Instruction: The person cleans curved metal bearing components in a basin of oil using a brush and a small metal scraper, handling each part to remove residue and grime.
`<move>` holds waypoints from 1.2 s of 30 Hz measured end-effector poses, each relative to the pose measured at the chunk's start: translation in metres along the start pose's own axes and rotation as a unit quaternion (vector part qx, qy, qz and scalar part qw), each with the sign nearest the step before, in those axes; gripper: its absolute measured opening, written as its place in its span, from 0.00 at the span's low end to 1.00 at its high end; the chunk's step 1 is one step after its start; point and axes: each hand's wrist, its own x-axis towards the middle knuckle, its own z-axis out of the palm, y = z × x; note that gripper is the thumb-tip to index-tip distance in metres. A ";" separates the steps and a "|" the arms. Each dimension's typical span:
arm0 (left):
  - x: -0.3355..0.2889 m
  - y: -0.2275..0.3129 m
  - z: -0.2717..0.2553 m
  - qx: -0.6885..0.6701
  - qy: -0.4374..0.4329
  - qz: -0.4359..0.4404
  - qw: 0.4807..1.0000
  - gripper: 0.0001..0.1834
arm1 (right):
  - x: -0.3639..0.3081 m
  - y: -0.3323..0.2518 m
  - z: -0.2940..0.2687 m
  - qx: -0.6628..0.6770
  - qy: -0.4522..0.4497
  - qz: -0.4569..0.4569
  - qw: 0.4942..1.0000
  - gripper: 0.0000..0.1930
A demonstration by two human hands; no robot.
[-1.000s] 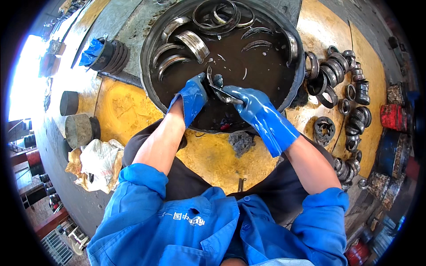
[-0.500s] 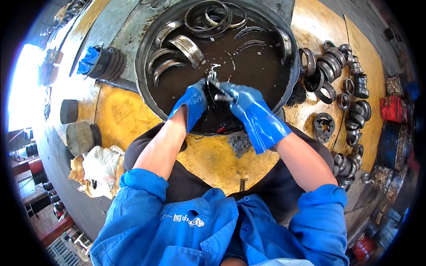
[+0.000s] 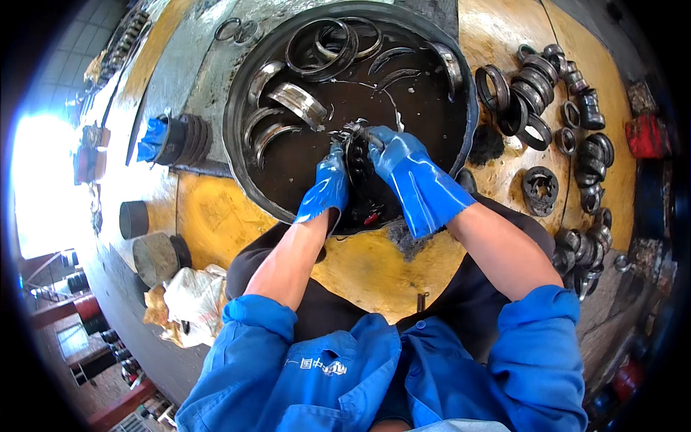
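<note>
Both of my hands wear blue rubber gloves and meet over a round metal tub (image 3: pixel 236 147) of dark, dirty liquid. Between them is a black, oily bearing part (image 3: pixel 358 160) with a row of rounded bumps along it; the gloves cover some of it. My left hand (image 3: pixel 330 181) is closed on its left side. On the upper right side of the same part, the fingers of my right hand (image 3: pixel 404 160) are curled in. Several steel rings lie partly sunk in the liquid, among them a shiny wide ring (image 3: pixel 299 104) and a large thin ring (image 3: pixel 322 49).
Right of the tub, many dark bearing rings (image 3: pixel 533 93) and a notched disc (image 3: pixel 540 191) lie on the yellow-stained floor. At left stand a dark ribbed cylinder with blue plastic (image 3: pixel 173 139), grey cylinders (image 3: pixel 155 259) and a white bag (image 3: pixel 194 302). A black rag (image 3: pixel 486 144) touches the tub's right side.
The bearing part has turned, and its bumpy side now shows between the gloves. My right hand has shifted slightly up and toward the part. The whole view has tilted a little.
</note>
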 end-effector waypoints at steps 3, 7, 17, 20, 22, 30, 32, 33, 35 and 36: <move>-0.012 0.022 0.019 -0.032 0.005 -0.028 0.999 0.24 | 0.011 0.009 -0.001 0.098 -0.005 0.072 0.993 0.13; -0.009 0.034 0.018 -0.048 0.053 -0.086 0.994 0.26 | 0.015 -0.014 -0.028 0.190 -0.030 0.148 0.970 0.11; 0.012 0.047 -0.021 -0.305 0.014 -0.131 0.943 0.21 | 0.009 -0.014 -0.094 0.480 -0.081 0.156 0.859 0.17; 0.011 0.054 -0.028 -0.374 -0.002 -0.135 0.917 0.20 | 0.013 -0.016 -0.094 0.502 -0.076 0.153 0.848 0.16; 0.007 0.061 -0.025 -0.370 0.022 -0.142 0.918 0.18 | 0.013 -0.016 -0.090 0.507 -0.068 0.154 0.845 0.16; 0.011 0.049 -0.018 -0.306 0.033 -0.116 0.944 0.21 | 0.009 -0.028 -0.063 0.320 -0.052 0.227 0.919 0.15; 0.007 0.045 -0.020 -0.276 0.048 -0.099 0.955 0.22 | 0.002 -0.040 -0.051 0.332 -0.044 0.206 0.919 0.14; 0.006 0.044 -0.018 -0.261 0.039 -0.105 0.959 0.25 | 0.001 -0.036 -0.047 0.325 -0.059 0.201 0.922 0.14; 0.003 0.048 -0.007 -0.243 0.057 -0.099 0.963 0.25 | 0.004 -0.033 -0.026 0.269 -0.070 0.164 0.946 0.15; -0.001 0.052 -0.004 -0.226 0.079 -0.090 0.967 0.25 | -0.003 -0.036 -0.023 0.245 -0.088 0.156 0.953 0.16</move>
